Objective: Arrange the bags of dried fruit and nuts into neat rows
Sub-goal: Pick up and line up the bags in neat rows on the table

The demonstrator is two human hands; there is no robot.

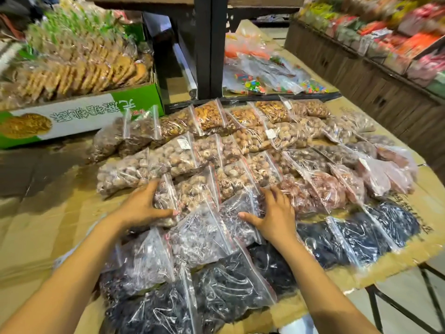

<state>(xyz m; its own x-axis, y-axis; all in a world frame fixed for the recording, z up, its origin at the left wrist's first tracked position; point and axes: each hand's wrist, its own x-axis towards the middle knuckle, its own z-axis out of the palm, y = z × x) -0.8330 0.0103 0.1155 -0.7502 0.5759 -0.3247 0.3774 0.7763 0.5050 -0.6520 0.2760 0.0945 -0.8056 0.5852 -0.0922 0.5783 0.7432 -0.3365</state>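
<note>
Several clear zip bags of dried fruit and nuts lie in overlapping slanted rows on a cardboard-covered table. Tan and brown nut bags fill the far rows, reddish bags sit at the right, and black dried-fruit bags lie nearest me. My left hand rests with spread fingers on the left side of a bag of brown nuts. My right hand lies flat on a bag of dark fruit, its thumb pointing left. Neither hand has fingers closed around a bag.
A green and white carton of packed biscuits stands at the far left. A black post rises behind the rows. Bags of coloured sweets lie beyond it. Shelves of packaged goods line the right. The table's edge runs at the near right.
</note>
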